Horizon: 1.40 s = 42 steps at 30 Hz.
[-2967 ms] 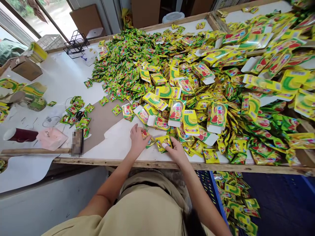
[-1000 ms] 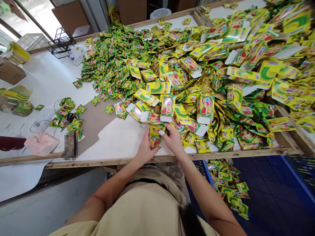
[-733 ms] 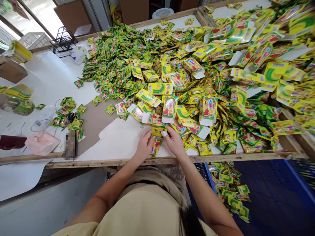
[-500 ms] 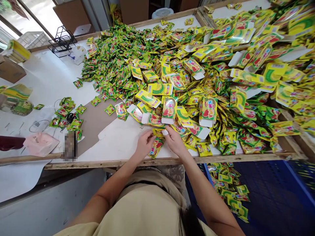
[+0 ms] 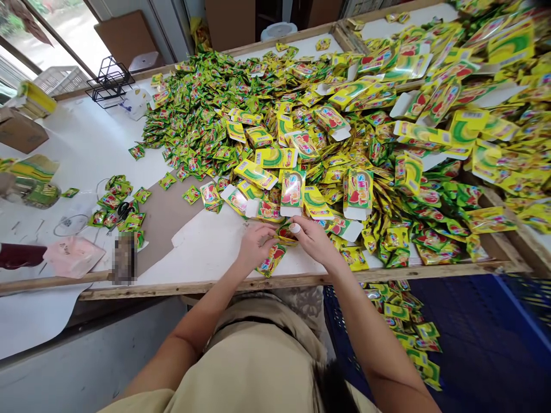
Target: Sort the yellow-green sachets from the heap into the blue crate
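Between my two hands, just above the table's front edge, is a small yellow-green printed packet [image 5: 286, 234]. My right hand [image 5: 317, 242] pinches its right side, the thumb on top with a white covering at its tip. The curled fingers of my left hand [image 5: 255, 248] close on the packet's left end, partly hiding it. Below them a similar packet [image 5: 271, 261] lies on the table, beside my left fingertips. Just beyond my hands lie printed cartons with open white flaps, among them an upright-facing carton [image 5: 293, 192] and a carton on its side [image 5: 264, 211].
A large heap of small green packets [image 5: 202, 109] spreads across the table, mixed with cartons toward the right. Scissors [image 5: 125, 211] lie among packets at left, near a pink bag [image 5: 71, 255]. Below the table's wooden edge [image 5: 181, 288] a blue crate [image 5: 469, 332] holds packets.
The packet between my hands has turned and now shows a darker red-green face. My right hand has shifted slightly right, while the view has moved a little.
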### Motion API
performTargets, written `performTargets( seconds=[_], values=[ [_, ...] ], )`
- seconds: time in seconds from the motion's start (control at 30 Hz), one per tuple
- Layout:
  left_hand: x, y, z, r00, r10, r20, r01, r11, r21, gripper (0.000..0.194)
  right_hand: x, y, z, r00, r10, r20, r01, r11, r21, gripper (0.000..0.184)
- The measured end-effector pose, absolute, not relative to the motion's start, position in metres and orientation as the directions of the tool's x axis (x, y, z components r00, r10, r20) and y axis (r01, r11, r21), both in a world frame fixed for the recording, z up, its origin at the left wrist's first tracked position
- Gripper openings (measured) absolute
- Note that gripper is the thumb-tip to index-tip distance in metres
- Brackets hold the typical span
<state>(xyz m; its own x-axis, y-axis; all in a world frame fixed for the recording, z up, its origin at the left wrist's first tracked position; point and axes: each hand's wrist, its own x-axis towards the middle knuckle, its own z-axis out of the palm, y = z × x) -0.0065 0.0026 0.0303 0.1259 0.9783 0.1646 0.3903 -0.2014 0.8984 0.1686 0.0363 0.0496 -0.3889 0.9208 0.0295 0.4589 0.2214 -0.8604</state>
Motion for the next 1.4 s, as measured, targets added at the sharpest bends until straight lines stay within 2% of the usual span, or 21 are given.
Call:
performTargets(
  seconds=[0.1,0.2,0.27,0.37,0.4,0.47,0.53,0.6,0.67,0.73,0.83,0.9,1.0,1.23,1.4],
  values=[
    [-0.005,0.006,0.034,0.201,0.966,0.164,0.444,-0.239,0.864,0.003,0.17,0.041,0.053,-0.495,0.868,0.027,0.518,0.32,-0.793,0.044],
    [-0.003,0.009,0.038,0.167,0.982,0.088,0.465,-0.157,0.871,0.002,0.168,0.041,0.05,-0.557,0.83,0.03,0.548,0.395,-0.737,0.029],
    [-0.001,0.008,0.039,0.146,0.988,0.042,0.461,-0.106,0.881,0.003,0.169,0.04,0.046,-0.565,0.824,0.04,0.561,0.419,-0.714,0.016],
    [0.0,0.001,0.034,0.054,0.996,0.068,0.438,-0.084,0.895,0.012,0.173,0.038,0.04,-0.51,0.859,0.039,0.577,0.375,-0.726,0.006],
    [0.0,-0.004,0.031,0.018,0.997,0.076,0.447,-0.076,0.891,0.023,0.175,0.037,0.038,-0.47,0.882,0.029,0.577,0.332,-0.746,0.007],
    [0.0,-0.015,0.025,0.001,0.999,0.046,0.532,-0.039,0.846,0.056,0.177,0.034,0.033,-0.374,0.928,0.001,0.564,0.228,-0.793,0.013],
    [0.001,-0.027,0.019,0.051,0.998,-0.041,0.682,-0.005,0.731,0.09,0.177,0.031,0.028,-0.298,0.954,-0.019,0.537,0.151,-0.83,0.022],
    [0.003,-0.037,0.016,0.063,0.991,-0.116,0.81,0.017,0.586,0.103,0.175,0.027,0.022,-0.244,0.97,-0.009,0.516,0.122,-0.848,0.029],
    [0.005,-0.041,0.015,0.041,0.989,-0.144,0.87,0.036,0.493,0.1,0.171,0.024,0.018,-0.175,0.984,0.014,0.501,0.102,-0.859,0.032],
    [0.006,-0.04,0.016,0.053,0.987,-0.154,0.881,0.026,0.472,0.088,0.167,0.021,0.015,-0.07,0.997,0.032,0.493,0.062,-0.868,0.033],
    [0.003,-0.034,0.019,0.114,0.984,-0.136,0.855,-0.027,0.518,0.068,0.162,0.015,0.012,0.074,0.996,0.058,0.497,0.014,-0.868,0.034],
    [-0.001,-0.032,0.021,0.13,0.987,-0.095,0.819,-0.053,0.572,0.065,0.159,0.009,0.009,0.104,0.991,0.08,0.508,0.017,-0.861,0.034],
    [-0.005,-0.029,0.022,0.135,0.99,-0.037,0.781,-0.083,0.619,0.065,0.157,-0.001,0.007,0.05,0.996,0.07,0.531,0.033,-0.847,0.029],
    [-0.008,-0.029,0.02,0.302,0.949,0.089,0.776,-0.299,0.556,0.062,0.172,0.005,0.03,-0.237,0.963,-0.126,0.686,0.074,-0.724,0.018],
    [-0.007,-0.03,0.018,0.313,0.939,0.142,0.709,-0.331,0.622,0.064,0.172,0.013,0.04,-0.281,0.957,-0.071,0.631,0.128,-0.765,0.019]
  ],
)
